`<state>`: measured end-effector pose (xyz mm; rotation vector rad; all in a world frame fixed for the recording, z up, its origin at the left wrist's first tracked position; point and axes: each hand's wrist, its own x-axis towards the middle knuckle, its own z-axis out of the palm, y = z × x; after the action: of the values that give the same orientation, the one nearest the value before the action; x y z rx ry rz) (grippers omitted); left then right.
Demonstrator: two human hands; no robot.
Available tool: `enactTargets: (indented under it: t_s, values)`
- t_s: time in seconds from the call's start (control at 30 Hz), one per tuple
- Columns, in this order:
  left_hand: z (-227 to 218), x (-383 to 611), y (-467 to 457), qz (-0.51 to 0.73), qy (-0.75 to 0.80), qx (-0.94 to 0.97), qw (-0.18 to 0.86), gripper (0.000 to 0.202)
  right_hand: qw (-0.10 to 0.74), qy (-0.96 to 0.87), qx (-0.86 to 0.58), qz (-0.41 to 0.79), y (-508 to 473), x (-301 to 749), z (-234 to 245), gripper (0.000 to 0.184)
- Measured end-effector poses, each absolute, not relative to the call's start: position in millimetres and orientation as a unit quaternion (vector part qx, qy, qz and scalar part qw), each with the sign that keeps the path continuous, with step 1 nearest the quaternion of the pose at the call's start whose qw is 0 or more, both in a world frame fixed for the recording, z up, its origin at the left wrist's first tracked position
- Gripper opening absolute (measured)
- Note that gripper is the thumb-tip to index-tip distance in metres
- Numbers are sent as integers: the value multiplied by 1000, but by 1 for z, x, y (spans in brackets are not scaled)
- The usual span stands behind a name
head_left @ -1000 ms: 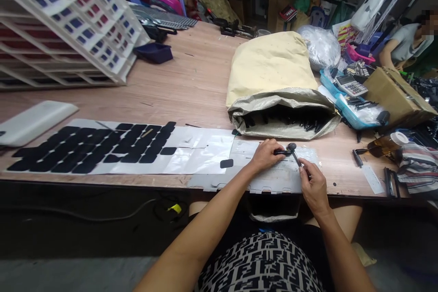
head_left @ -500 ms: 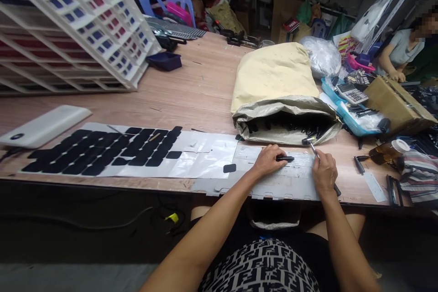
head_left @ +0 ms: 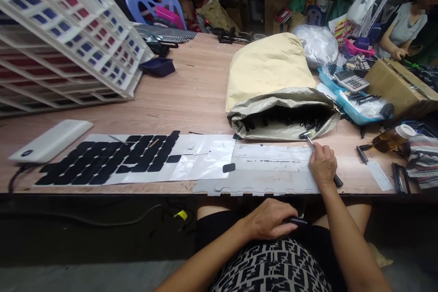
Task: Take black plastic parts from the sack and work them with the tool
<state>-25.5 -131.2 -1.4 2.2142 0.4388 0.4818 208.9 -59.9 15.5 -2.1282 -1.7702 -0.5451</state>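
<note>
Below the table edge, over my lap, my left hand (head_left: 273,219) is closed on a small black rod-like piece (head_left: 294,221), whose end sticks out to the right. My right hand (head_left: 323,164) grips a small hammer (head_left: 307,136) with a metal head and a dark handle end. The hammer head rests just in front of the open mouth of a cream sack (head_left: 270,68), which holds many black pieces. Under and left of my right hand lies a grey mat (head_left: 260,180) with a clear sheet on it. One black rounded patch (head_left: 229,168) lies at the mat's left.
Rows of black patches on a white sheet (head_left: 195,169) lie to the left, near a white device (head_left: 51,141) and a large white crate (head_left: 112,64). On the right are a blue basket (head_left: 362,112), a carton (head_left: 404,84) and an amber jar (head_left: 393,139). A co-worker sits far right.
My left hand has moved from the mat down over my lap, carrying the black piece. My right hand stays at the mat's right end with the hammer. The view has shifted slightly.
</note>
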Motion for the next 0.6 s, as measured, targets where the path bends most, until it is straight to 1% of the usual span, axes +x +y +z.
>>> enactTargets:
  t_s: [0.07, 0.17, 0.23, 0.3, 0.37, 0.43, 0.47, 0.5, 0.53, 0.6]
  values:
    - [-22, -28, -145, 118, 207, 891, 387, 29, 156, -620, -746, -189, -60, 209, 14, 32]
    - [-46, -28, -147, -2, 331, 867, 373, 33, 153, -619, -747, -186, -60, 210, 11, 32]
    - [-46, -28, -144, -85, 371, 851, 363, 36, 154, -619, -748, -183, -61, 210, 10, 32]
    - [-31, -27, -138, -130, 329, 861, 365, 35, 155, -621, -748, -179, -61, 210, 10, 33]
    - [-4, -27, -125, -101, 242, 874, 408, 31, 158, -622, -747, -175, -61, 210, 11, 33]
    - [25, -26, -100, 0, 187, 858, 479, 30, 160, -622, -747, -173, -61, 209, 11, 34]
    - [38, -25, -82, 55, 199, 837, 506, 30, 160, -621, -748, -171, -61, 209, 12, 34]
    - [48, -24, -60, 107, 240, 817, 514, 30, 160, -620, -749, -169, -61, 209, 12, 33]
    - [54, -22, -37, 154, 313, 792, 501, 31, 159, -619, -751, -166, -61, 209, 13, 33]
    - [59, -18, 14, 238, 503, 728, 400, 35, 156, -618, -753, -162, -61, 208, 14, 33]
